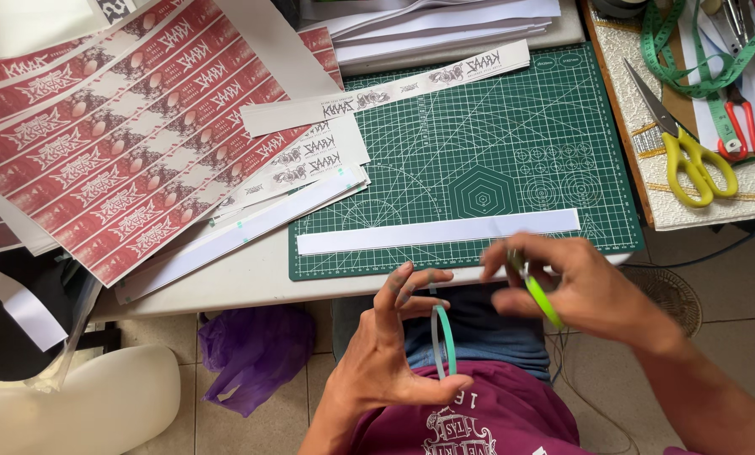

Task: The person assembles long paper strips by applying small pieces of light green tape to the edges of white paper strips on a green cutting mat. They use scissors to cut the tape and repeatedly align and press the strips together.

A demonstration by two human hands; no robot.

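Note:
My left hand [386, 345] holds a thin teal ring, like a roll of narrow tape [443, 341], upright between thumb and fingers below the table's front edge. My right hand [580, 282] is a little to the right, blurred, fingers closed on a slim lime-green tool [542, 299] that slants downward. A long white paper strip [436, 232] lies on the green cutting mat [495, 143] just beyond both hands.
Red and white printed sheets [116, 143] cover the table's left side, with printed strips [386, 88] and white strips [243, 232] beside them. Yellow-handled scissors [689, 156], red-handled scissors [748, 126] and a green measuring tape [698, 59] lie at right. A purple bag [255, 350] sits on the floor.

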